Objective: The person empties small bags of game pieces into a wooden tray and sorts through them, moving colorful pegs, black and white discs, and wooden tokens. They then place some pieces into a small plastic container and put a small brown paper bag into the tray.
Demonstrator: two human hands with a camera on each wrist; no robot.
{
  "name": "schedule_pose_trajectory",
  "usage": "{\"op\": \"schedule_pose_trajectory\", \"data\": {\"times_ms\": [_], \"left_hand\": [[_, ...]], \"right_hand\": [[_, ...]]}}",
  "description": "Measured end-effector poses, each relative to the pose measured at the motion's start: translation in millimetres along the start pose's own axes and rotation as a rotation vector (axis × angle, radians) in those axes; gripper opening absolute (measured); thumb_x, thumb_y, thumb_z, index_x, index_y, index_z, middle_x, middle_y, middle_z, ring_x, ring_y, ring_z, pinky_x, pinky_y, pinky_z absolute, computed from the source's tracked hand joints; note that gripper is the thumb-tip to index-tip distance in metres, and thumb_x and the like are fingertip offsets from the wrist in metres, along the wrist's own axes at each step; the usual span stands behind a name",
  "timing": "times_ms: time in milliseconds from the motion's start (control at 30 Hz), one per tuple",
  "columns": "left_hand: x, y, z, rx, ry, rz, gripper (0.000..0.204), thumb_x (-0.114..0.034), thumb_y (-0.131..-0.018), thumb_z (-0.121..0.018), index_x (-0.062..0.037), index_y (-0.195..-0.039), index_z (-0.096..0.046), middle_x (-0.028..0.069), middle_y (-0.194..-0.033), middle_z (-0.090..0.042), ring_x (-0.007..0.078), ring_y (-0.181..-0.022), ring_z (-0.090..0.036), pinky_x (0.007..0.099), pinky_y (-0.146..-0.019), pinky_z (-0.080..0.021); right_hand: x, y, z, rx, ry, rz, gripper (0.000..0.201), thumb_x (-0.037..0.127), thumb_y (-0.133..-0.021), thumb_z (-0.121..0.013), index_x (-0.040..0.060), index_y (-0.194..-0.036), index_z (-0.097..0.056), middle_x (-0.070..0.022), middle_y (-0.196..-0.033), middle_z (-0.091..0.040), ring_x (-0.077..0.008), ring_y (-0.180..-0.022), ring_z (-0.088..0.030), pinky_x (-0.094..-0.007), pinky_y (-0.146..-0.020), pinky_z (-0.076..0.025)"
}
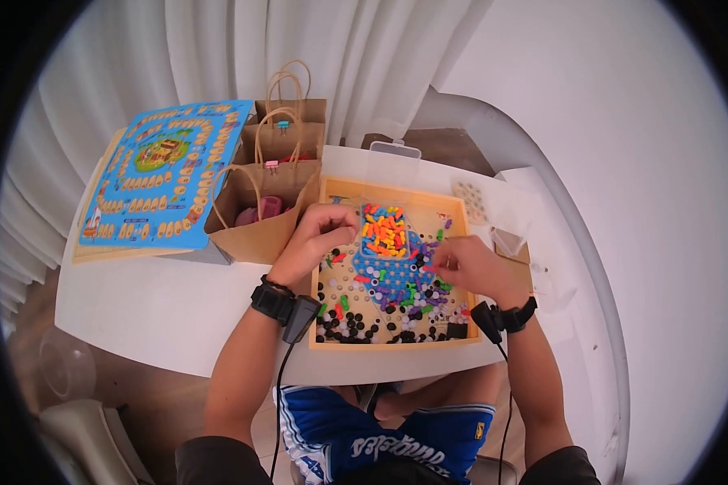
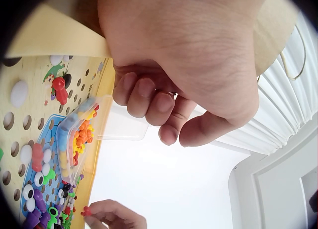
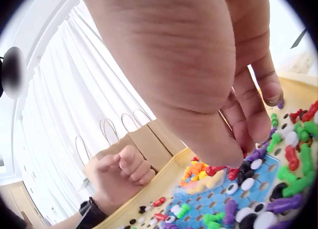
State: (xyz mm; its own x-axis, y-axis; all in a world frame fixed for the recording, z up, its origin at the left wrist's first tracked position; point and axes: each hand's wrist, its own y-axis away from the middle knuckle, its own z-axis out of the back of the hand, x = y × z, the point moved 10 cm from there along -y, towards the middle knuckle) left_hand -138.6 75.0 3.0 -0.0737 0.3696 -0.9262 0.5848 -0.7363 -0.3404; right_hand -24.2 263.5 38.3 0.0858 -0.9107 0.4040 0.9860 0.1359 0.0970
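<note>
My right hand (image 1: 477, 265) pinches a small red peg (image 2: 87, 210) between thumb and fingertips, over the right part of a shallow wooden tray (image 1: 396, 345). Loosely curled, my left hand (image 1: 323, 238) hovers at the tray's left side, with nothing visible in its fingers (image 2: 161, 104). Between the hands stands a clear plastic box (image 1: 362, 244) holding orange, yellow, red and blue pegs (image 1: 386, 230). Purple, green, white, black and red pieces lie scattered over the holed board with its blue pattern (image 1: 370, 268). Black and white pieces (image 1: 352, 327) gather along the near edge.
Several brown paper bags (image 1: 255, 238) with handles stand left of the tray, beside a blue printed game board (image 1: 150, 210). A clear plastic lid (image 1: 396, 150) lies behind the tray. To the right are a small clear container (image 1: 508, 242) and a beige dotted sheet (image 1: 471, 202).
</note>
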Motion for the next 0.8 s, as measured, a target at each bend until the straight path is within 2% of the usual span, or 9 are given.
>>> {"op": "schedule_pose_trajectory", "data": {"times_ms": [67,133,167,233,367,433,567,667,800], "left_hand": [[-0.6,-0.8,-0.9,0.004,0.0,0.006,0.011,-0.008,-0.092,-0.063,-0.0017,-0.083,-0.059,-0.0035,-0.08,-0.056,0.0055,-0.075,-0.048,0.0238,-0.068,-0.037],[-1.5,-1.1,-0.2,0.012,-0.003,0.0,0.012,-0.008,-0.092,-0.062,-0.0017,-0.083,-0.058,-0.0034,-0.079,-0.055,0.0059,-0.075,-0.048,0.0243,-0.068,-0.037],[0.3,-1.2,-0.4,0.018,-0.007,0.003,0.012,-0.008,-0.092,-0.062,-0.0017,-0.083,-0.058,-0.0034,-0.079,-0.055,0.0059,-0.075,-0.048,0.0243,-0.068,-0.037],[4.8,-0.9,3.4,0.002,-0.018,0.012,0.012,-0.007,-0.093,-0.061,-0.0015,-0.083,-0.057,-0.003,-0.079,-0.055,0.006,-0.075,-0.047,0.0247,-0.067,-0.036],[-3.2,0.8,1.0,-0.06,-0.038,0.055,0.014,-0.011,-0.087,-0.061,-0.0011,-0.078,-0.055,-0.0022,-0.076,-0.051,0.0071,-0.074,-0.044,0.0252,-0.068,-0.033],[-2.8,0.9,-0.9,-0.057,-0.036,0.072,0.013,-0.01,-0.086,-0.061,-0.0011,-0.079,-0.056,-0.0017,-0.077,-0.052,0.0075,-0.074,-0.045,0.0255,-0.068,-0.034],[2.9,-1.1,1.4,-0.023,-0.048,0.053,0.013,-0.008,-0.092,-0.061,-0.0011,-0.081,-0.057,-0.0029,-0.078,-0.054,0.0056,-0.074,-0.046,0.0243,-0.066,-0.034],[5.2,-2.0,1.4,-0.026,-0.099,0.079,0.013,-0.009,-0.09,-0.062,-0.0008,-0.081,-0.057,-0.0021,-0.077,-0.054,0.0062,-0.074,-0.046,0.0244,-0.067,-0.035],[7.3,-1.7,1.7,-0.054,-0.142,0.108,0.014,-0.013,-0.086,-0.061,-0.0001,-0.08,-0.058,-0.0002,-0.076,-0.054,0.0078,-0.073,-0.048,0.0251,-0.068,-0.036]], "right_hand": [[7.5,-10.7,8.4,-0.027,-0.024,-0.006,0.013,0.008,-0.087,-0.075,0.0011,-0.097,-0.071,-0.0119,-0.082,-0.072,-0.0222,-0.072,-0.07,-0.0342,-0.068,-0.055],[10.9,-22.3,23.9,-0.191,-0.257,-0.036,0.012,0.011,-0.091,-0.074,0.0024,-0.099,-0.071,-0.0078,-0.083,-0.072,-0.0167,-0.068,-0.068,-0.0302,-0.066,-0.054],[9.5,-26.1,21.8,-0.197,-0.261,-0.037,0.012,0.011,-0.091,-0.074,0.0024,-0.099,-0.071,-0.0078,-0.083,-0.072,-0.0167,-0.068,-0.068,-0.0302,-0.066,-0.054],[3.9,-28.8,31.5,-0.374,-0.333,-0.003,0.012,0.013,-0.095,-0.072,0.0037,-0.102,-0.072,-0.0042,-0.085,-0.073,-0.0123,-0.069,-0.068,-0.0277,-0.067,-0.054],[-39.0,-9.6,24.6,-0.329,-0.365,-0.141,0.013,0.013,-0.096,-0.071,0.0024,-0.103,-0.071,-0.0028,-0.088,-0.073,-0.0112,-0.077,-0.07,-0.0258,-0.071,-0.055],[-78.2,10.3,21.2,-0.441,-0.546,-0.137,0.013,0.007,-0.095,-0.069,0.0,-0.106,-0.071,-0.0043,-0.085,-0.071,-0.0109,-0.071,-0.064,-0.0245,-0.067,-0.051],[-117.2,38.5,19.2,-0.48,-0.89,-0.17,0.009,0.006,-0.096,-0.066,0.0003,-0.102,-0.071,-0.0009,-0.076,-0.064,-0.0072,-0.063,-0.054,-0.0225,-0.06,-0.042],[-141.6,41.6,9.4,-0.547,-1.24,-0.134,0.012,0.01,-0.098,-0.06,0.0005,-0.098,-0.068,0.0028,-0.065,-0.049,-0.0055,-0.058,-0.04,-0.0243,-0.055,-0.028],[-151.7,40.5,-9.0,-0.543,-1.454,-0.044,0.012,0.012,-0.097,-0.06,0.0012,-0.098,-0.067,0.0046,-0.064,-0.043,-0.0057,-0.057,-0.036,-0.0247,-0.055,-0.027]]}}
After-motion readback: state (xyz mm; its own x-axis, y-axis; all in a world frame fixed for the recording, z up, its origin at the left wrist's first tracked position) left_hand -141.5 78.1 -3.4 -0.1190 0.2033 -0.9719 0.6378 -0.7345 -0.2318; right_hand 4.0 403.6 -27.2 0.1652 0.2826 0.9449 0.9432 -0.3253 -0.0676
